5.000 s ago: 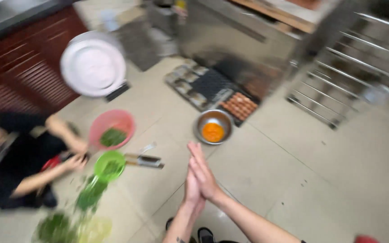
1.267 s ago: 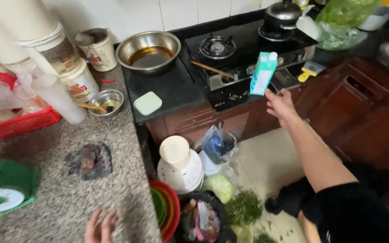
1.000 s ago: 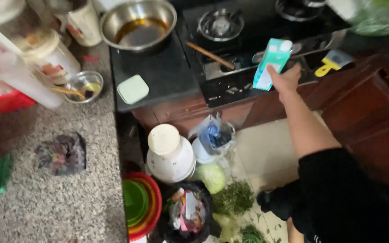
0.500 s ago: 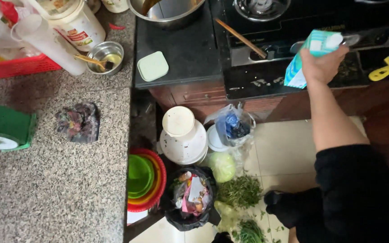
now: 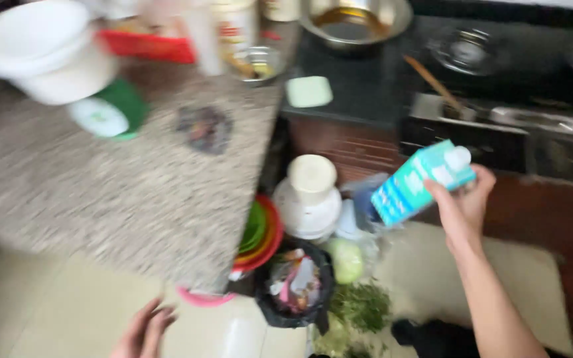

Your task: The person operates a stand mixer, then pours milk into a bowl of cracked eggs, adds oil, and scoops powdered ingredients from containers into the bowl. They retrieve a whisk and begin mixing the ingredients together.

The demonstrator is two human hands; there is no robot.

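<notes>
The carton (image 5: pixel 422 180) is a small rectangular box, turquoise with white areas, and it carries a round white screw cap on its upper end. It is tilted, with the capped end up and to the right and the base down and to the left. The picture is blurred by motion, so finer surface detail cannot be read.

The right hand (image 5: pixel 464 202) holds the carton in the air. The fingers wrap the capped end from the right and the thumb lies along the near face. The carton hangs in front of the dark stove front (image 5: pixel 472 142) and above the floor items: a stack of white containers (image 5: pixel 311 199), a black waste bag (image 5: pixel 293 282) and loose green herbs (image 5: pixel 361 306).

The left hand (image 5: pixel 146 328) sits at the lower edge of the view, low beside the granite counter (image 5: pixel 134 199), well apart from the carton. Its fingers are loosely extended and hold nothing. A pink rim (image 5: pixel 203 298) lies just to its right.
</notes>
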